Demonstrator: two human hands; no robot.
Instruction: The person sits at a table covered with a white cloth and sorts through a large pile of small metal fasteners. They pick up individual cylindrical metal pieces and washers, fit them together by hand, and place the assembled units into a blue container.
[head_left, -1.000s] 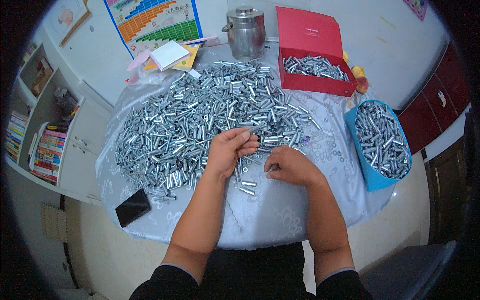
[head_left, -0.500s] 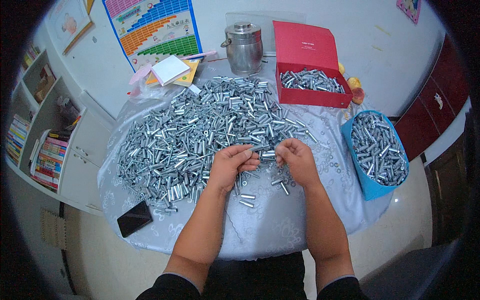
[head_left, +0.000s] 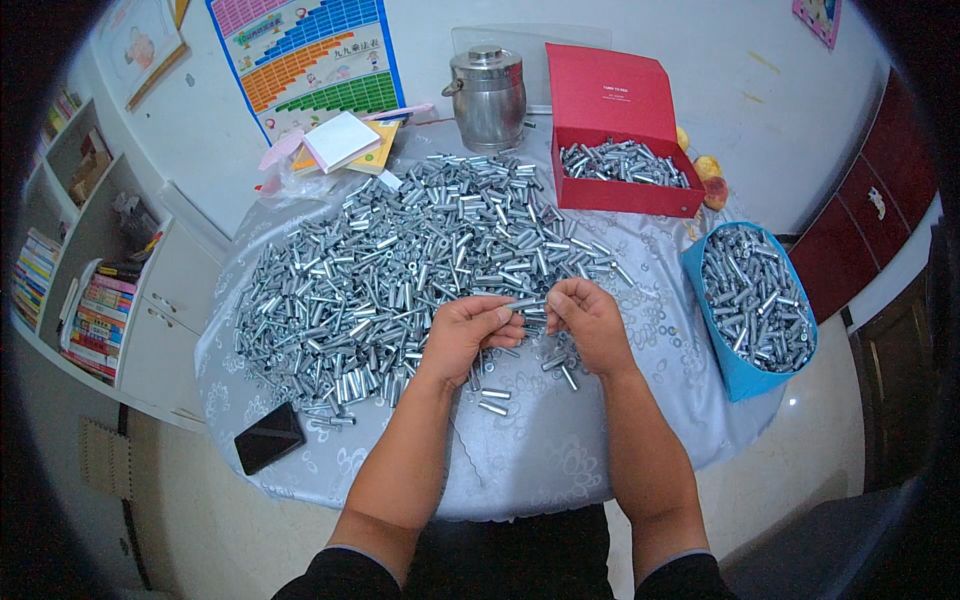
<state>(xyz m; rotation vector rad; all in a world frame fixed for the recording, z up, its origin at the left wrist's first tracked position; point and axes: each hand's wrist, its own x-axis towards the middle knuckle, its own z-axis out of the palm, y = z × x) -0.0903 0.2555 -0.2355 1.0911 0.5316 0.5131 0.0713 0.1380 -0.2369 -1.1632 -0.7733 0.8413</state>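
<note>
My left hand point(head_left: 470, 335) is closed, pinching a slim silver metal sleeve point(head_left: 525, 304) between thumb and fingers. The sleeve lies roughly level and points to the right. At its right end the thumb and fingers of my right hand point(head_left: 590, 318) are pinched together; whatever small part they grip there is hidden. Both hands are over the near right edge of a large pile of loose metal sleeves, bolts and washers point(head_left: 400, 265). A few loose sleeves point(head_left: 494, 400) lie on the cloth just below my hands.
A red open box point(head_left: 625, 200) of metal pieces stands at the back right. A blue bin point(head_left: 735, 370) full of similar pieces is at the right. A steel pot point(head_left: 488, 100) and notebooks point(head_left: 343, 140) are behind the pile. A black phone point(head_left: 270, 440) lies near left on the tablecloth point(head_left: 560, 460).
My right hand has shifted slightly left and down, closing up to the sleeve's right end. The sleeve shows more plainly between both hands. My left hand has barely moved.
</note>
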